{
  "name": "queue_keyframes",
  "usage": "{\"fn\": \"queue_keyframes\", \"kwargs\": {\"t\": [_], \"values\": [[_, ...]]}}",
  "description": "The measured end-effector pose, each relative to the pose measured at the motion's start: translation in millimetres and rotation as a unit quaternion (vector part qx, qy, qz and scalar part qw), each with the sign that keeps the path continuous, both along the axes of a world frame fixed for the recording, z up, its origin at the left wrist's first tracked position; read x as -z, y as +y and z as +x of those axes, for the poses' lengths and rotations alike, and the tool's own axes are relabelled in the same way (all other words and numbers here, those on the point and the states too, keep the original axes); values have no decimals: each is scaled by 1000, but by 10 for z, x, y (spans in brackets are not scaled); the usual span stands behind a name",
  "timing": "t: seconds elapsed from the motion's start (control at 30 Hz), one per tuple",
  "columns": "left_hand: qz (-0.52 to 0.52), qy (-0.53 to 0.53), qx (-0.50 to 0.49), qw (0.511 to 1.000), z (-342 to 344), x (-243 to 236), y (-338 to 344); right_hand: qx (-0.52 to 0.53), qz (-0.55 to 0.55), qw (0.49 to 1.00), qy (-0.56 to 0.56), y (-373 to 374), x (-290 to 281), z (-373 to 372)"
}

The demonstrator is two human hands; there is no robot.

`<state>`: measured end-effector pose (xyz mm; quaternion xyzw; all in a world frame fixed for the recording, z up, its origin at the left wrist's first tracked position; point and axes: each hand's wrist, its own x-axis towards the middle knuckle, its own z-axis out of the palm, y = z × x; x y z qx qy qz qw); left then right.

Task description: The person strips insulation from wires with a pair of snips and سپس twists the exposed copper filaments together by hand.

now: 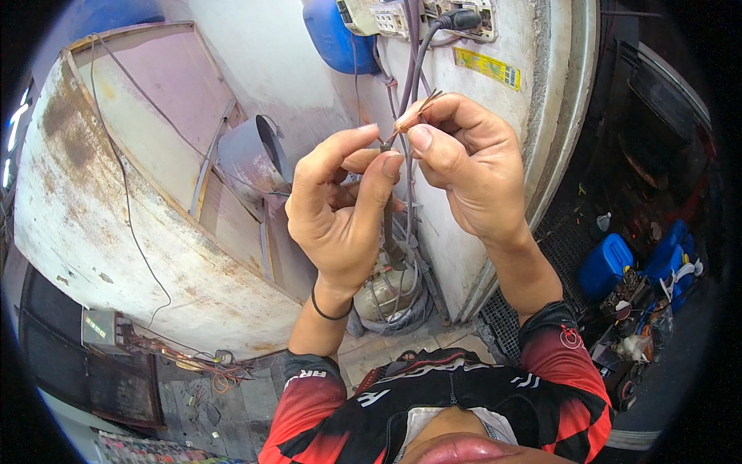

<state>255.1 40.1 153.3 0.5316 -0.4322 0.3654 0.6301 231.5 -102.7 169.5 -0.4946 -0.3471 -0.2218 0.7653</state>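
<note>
Grey-purple cables (413, 35) drop from wall sockets (391, 19) just beyond the hands; a scuffed white enclosure (154, 240) stands left, a pale wall (537, 50) right, open room between. Mid-scene, bare copper strands (430, 102) point far and right, their long axis slanting from a dark cable (386, 147). Left hand (336, 205) pinches the cable; right hand (473, 166) clamps thumb and forefinger on the strands.
</note>
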Motion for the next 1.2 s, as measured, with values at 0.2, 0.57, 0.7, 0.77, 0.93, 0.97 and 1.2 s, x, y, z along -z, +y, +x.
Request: {"fn": "queue_keyframes", "kwargs": {"t": [0.2,0.57,0.7,0.77,0.93,0.97,1.2], "values": [[23,4,11,1000,-35,-25,-19,19,1,1000,-5,22,10,6],[49,-5,-1,999,-36,-47,34,76,-35,996,-12,-8,-27,-32],[33,6,29,999,-43,-53,34,75,-48,996,-18,-15,-77,-55],[20,10,37,999,-46,-45,16,74,-43,996,-21,14,-81,-59],[22,22,32,999,-74,-64,8,52,-43,998,-16,8,-82,-75],[27,22,17,999,-73,-66,10,51,-47,997,-18,8,-83,-72],[20,34,16,999,-76,-70,25,5,-41,999,-24,-23,-79,-70]]}}
